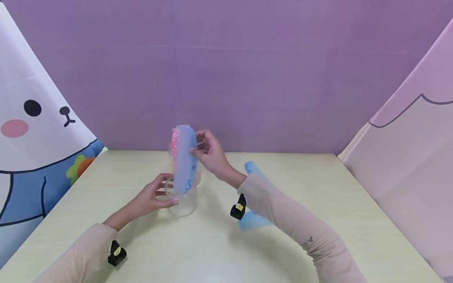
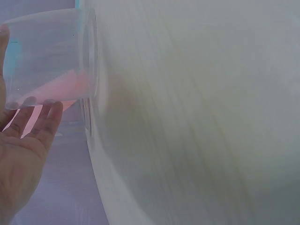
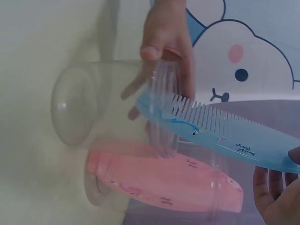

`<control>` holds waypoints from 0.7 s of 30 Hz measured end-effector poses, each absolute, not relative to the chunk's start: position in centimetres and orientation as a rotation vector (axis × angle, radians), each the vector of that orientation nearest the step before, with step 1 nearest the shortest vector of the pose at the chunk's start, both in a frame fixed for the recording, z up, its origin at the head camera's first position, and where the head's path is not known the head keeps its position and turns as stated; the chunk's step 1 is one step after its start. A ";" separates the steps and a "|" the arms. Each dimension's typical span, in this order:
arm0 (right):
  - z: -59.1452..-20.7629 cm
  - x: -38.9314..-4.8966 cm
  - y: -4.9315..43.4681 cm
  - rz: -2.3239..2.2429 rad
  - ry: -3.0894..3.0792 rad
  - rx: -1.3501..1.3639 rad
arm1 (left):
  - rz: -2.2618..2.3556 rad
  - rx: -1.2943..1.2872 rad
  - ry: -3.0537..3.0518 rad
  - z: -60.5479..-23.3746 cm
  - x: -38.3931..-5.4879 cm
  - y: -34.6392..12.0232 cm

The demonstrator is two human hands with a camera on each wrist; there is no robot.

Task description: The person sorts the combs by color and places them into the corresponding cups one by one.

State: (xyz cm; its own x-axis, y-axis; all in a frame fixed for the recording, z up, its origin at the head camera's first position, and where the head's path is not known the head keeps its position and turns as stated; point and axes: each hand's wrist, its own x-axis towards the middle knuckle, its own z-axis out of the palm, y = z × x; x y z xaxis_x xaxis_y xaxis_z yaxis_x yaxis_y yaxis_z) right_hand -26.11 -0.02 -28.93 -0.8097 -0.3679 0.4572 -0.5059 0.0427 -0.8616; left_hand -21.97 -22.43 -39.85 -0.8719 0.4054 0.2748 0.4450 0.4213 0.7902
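My right hand (image 1: 212, 155) pinches a light blue comb (image 1: 185, 157) by its upper end. The comb stands nearly upright, its lower end inside the mouth of a clear plastic cup (image 1: 184, 206). Around that cup my left hand (image 1: 150, 198) curls its fingers and thumb, near the rim. In the right wrist view the comb (image 3: 225, 131) shows teeth and small printed figures, with its tip past the cup's rim. Just behind stands a second clear cup (image 3: 96, 190) with a pink comb (image 3: 164, 183) in it, mostly hidden by the blue comb in the head view.
Blue pieces (image 1: 255, 221) lie on the pale table (image 1: 198, 251) under my right forearm, which covers their middle. A purple cloth (image 1: 247, 78) rises behind the table, and printed cloths hang at both sides.
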 end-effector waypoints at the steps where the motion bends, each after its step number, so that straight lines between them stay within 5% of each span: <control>1: -29.2 -26.1 -0.2 1.886 -2.195 0.928 | -1.470 -0.779 -2.616 -39.8 -22.0 -22.4; 13: -29.8 -23.3 -0.9 1.843 -2.329 0.934 | -1.471 -0.782 -2.616 -39.8 -21.9 -22.4; 21: -32.4 -24.7 -1.4 1.813 -2.388 0.845 | -1.463 -0.781 -2.624 -39.7 -21.9 -22.3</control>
